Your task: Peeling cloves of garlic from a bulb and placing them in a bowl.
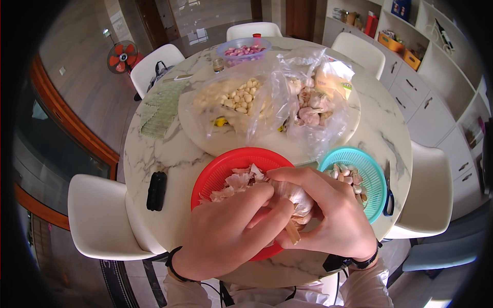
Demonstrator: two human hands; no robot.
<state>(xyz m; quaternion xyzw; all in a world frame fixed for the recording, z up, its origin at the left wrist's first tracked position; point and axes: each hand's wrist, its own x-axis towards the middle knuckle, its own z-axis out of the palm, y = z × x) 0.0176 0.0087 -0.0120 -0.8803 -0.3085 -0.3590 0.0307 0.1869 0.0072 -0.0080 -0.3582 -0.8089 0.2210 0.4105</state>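
Above the red plastic basket (215, 163) at the near middle of the table, both my hands are closed on one head of garlic (297, 196). Its dry stem (293, 233) points down toward me. My right hand (341, 218) cups the bulb from the right, with the fingers arched over its top. From the left, my left hand (228, 228) presses bent fingers and thumb against it, hiding part of the bulb. Papery garlic skins (237, 182) lie in the red basket. Just right of it, a turquoise basket (379, 177) holds loose garlic cloves (354, 178).
Scissors (389, 200) lie beside the turquoise basket. Farther back are a clear bag of peeled cloves (239, 97), a bag of whole garlic heads (313, 110) and a bowl of shallots (244, 51). A green cloth (163, 108), knife (177, 78) and black case (156, 191) sit left.
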